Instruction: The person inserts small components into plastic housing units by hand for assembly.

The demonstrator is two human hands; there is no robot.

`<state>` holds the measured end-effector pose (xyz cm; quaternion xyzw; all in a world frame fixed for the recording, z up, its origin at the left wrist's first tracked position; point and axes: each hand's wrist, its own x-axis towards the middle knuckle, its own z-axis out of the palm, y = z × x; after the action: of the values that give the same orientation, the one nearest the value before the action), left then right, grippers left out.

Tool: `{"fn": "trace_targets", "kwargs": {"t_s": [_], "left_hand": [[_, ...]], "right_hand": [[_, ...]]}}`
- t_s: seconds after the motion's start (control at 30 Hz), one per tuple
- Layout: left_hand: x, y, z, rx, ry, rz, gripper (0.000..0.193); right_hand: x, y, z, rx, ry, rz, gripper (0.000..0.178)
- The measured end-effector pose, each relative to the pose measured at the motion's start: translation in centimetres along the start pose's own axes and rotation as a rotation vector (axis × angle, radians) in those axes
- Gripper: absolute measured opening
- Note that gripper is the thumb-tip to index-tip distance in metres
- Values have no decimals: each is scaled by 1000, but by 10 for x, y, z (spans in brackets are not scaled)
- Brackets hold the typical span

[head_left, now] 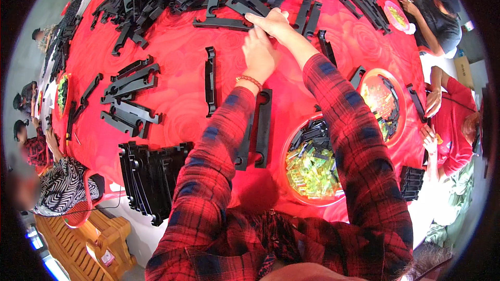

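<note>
Both arms, in red plaid sleeves, stretch forward to the edge of a heap of black plastic bars (245,1). My left hand (259,54), with a red bracelet at the wrist, has its fingers stretched forward, their tips partly under my right hand. My right hand (273,23) crosses just beyond it, fingers extended to the left. Beside both sets of fingertips is the right end of a long black bar (219,23); whether they touch it I cannot tell. Two more bars (264,130) lie by my left forearm, one partly hidden. Another bar (210,82) lies apart to the left.
A red-clothed table (177,73) bears a loose group of bars (130,96) at left and a stacked bundle (148,177) near the front. An orange-rimmed bowl (312,169) of yellow-green and black pieces sits by my right forearm, another bowl (383,99) beyond. Co-workers sit on both sides.
</note>
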<state>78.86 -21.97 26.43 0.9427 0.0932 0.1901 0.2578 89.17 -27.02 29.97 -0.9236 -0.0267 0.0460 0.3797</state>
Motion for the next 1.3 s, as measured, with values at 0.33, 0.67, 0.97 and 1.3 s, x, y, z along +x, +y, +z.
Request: {"fn": "trace_targets", "kwargs": {"t_s": [0.33, 0.67, 0.97, 1.3], "left_hand": [[13, -28, -27, -513, 201, -465, 35], [71, -44, -22, 54, 221, -538, 112], [82, -21, -15, -436, 105, -873, 73], [69, -79, -22, -774, -16, -748, 64]], "right_hand": [[-24, 6, -22, -188, -62, -100, 72], [-87, 34, -49, -376, -1, -153, 78], [-85, 3, -13, -534, -13, 25, 114], [-86, 27, -45, -401, -202, -4, 81]]}}
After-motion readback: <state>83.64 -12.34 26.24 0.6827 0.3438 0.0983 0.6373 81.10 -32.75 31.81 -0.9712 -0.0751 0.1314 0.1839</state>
